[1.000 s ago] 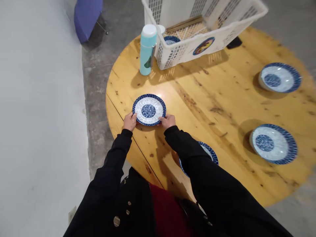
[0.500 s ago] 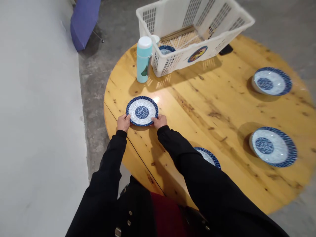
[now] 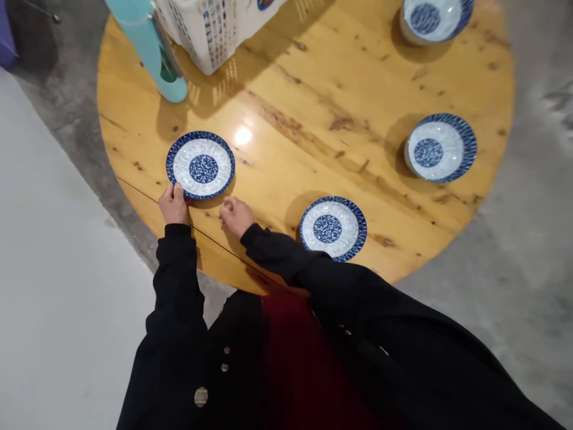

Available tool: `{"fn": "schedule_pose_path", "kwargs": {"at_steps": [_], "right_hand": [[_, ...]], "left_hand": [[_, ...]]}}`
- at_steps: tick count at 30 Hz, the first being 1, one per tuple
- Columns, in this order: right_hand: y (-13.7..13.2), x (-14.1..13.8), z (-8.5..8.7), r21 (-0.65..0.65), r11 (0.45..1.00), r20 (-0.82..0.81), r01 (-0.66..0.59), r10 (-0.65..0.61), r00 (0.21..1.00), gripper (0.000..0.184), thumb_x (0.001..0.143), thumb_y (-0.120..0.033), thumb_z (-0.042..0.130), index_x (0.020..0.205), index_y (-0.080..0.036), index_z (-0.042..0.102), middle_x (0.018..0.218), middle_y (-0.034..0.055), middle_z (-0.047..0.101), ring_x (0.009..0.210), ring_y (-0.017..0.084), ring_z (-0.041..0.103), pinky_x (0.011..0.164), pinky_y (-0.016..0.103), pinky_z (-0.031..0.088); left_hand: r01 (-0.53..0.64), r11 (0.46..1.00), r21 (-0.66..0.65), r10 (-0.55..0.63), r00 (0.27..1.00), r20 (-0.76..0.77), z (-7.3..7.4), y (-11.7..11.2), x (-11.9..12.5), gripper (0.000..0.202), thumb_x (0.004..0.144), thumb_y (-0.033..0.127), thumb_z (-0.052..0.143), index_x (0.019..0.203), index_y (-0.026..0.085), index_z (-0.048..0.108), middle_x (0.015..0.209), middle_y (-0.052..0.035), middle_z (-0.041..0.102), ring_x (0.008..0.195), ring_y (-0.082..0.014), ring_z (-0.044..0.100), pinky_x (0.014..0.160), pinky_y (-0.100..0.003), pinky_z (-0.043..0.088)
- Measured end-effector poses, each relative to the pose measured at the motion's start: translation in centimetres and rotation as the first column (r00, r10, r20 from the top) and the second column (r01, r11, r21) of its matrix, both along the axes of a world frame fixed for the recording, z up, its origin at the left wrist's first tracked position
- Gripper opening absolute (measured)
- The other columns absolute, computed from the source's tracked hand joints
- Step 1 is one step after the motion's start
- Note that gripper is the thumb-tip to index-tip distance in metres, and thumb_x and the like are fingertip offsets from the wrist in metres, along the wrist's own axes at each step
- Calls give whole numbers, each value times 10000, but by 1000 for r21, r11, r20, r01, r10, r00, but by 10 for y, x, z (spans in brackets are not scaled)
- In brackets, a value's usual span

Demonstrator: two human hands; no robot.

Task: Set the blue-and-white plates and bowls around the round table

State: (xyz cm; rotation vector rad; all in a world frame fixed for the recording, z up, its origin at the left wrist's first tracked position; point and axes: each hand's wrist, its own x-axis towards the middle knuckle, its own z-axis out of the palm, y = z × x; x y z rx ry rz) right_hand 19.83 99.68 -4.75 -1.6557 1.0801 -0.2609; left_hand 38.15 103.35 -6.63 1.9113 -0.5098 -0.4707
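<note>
A blue-and-white patterned plate (image 3: 200,165) lies flat on the round wooden table (image 3: 286,89) near its left edge. My left hand (image 3: 173,204) is at the plate's near rim, with thumb and fingertips pinching the edge. My right hand (image 3: 236,216) rests on the wood just right of the plate, clear of it, with its fingers loosely bent and nothing in them. Both arms are in black sleeves.
Three more matching plates sit on the table: one by my right forearm (image 3: 332,228), one at the right (image 3: 441,147), one at the far right (image 3: 430,18). A teal flask (image 3: 150,48) and a white plastic basket (image 3: 210,24) stand at the back left. A white wall (image 3: 54,269) is close on the left.
My right hand has let go of the plate and drawn back onto the table. The left hand stays on the rim. The view has tilted down and shifted right.
</note>
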Motion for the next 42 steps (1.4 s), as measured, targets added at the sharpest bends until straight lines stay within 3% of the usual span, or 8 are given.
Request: {"fn": "schedule_pose_path", "kwargs": {"at_steps": [4, 8, 13, 20, 27, 34, 42], "right_hand": [[66, -35, 16, 185, 977, 80, -107, 93, 992, 261, 879, -145, 502, 1084, -167, 663, 760, 9, 714, 704, 146, 684, 794, 273, 548], [95, -72, 20, 280, 941, 96, -192, 172, 980, 221, 838, -108, 519, 974, -165, 684, 747, 3, 710, 676, 136, 675, 719, 243, 528], [91, -98, 11, 313, 944, 31, -100, 95, 995, 191, 823, -120, 512, 902, -175, 677, 721, 3, 706, 642, 137, 671, 649, 229, 520], [87, -106, 13, 392, 920, 89, 15, -54, 995, 212, 818, -224, 476, 930, -156, 644, 723, 28, 697, 573, 132, 650, 567, 225, 514], [101, -114, 14, 444, 896, 96, -15, -31, 995, 247, 770, -326, 495, 896, -159, 626, 689, 31, 681, 551, 147, 647, 529, 241, 510], [105, -121, 16, 505, 859, 94, 79, -146, 985, 280, 710, -373, 552, 890, -167, 610, 675, 22, 670, 523, 135, 603, 461, 229, 454], [105, -137, 21, 535, 832, 90, 149, -231, 969, 342, 624, -445, 641, 846, -188, 602, 660, 19, 655, 494, 138, 581, 460, 258, 464]], "left_hand": [[-15, 1000, 16, 16, 998, -63, 3, -2, -4, 409, 831, 508, 577, 642, 203, 380, 592, 53, 366, 544, -86, 488, 596, -280, 605], [9, 1000, 28, -5, 993, -117, 3, -1, -6, 413, 826, 545, 592, 694, 202, 405, 599, 34, 454, 581, -128, 600, 567, -274, 596], [28, 999, 21, -24, 985, -169, 0, 1, -12, 368, 820, 527, 614, 795, 195, 458, 645, 12, 558, 588, -142, 655, 502, -212, 551], [-10, 1000, -4, 9, 980, -199, 0, 2, -15, 235, 805, 405, 599, 839, 191, 509, 584, 34, 569, 468, -122, 616, 433, -190, 515], [-16, 1000, -22, 11, 978, -207, 2, 9, -17, 178, 798, 350, 582, 791, 204, 480, 626, 18, 597, 495, -137, 639, 468, -227, 545], [-23, 999, -25, 17, 977, -213, 1, 13, -20, 225, 816, 365, 587, 755, 213, 433, 658, 5, 603, 559, -160, 670, 534, -265, 578], [-18, 998, -52, 5, 971, -241, -3, 14, -22, 217, 832, 373, 624, 821, 197, 497, 695, -12, 624, 613, -157, 671, 582, -261, 586]]}}
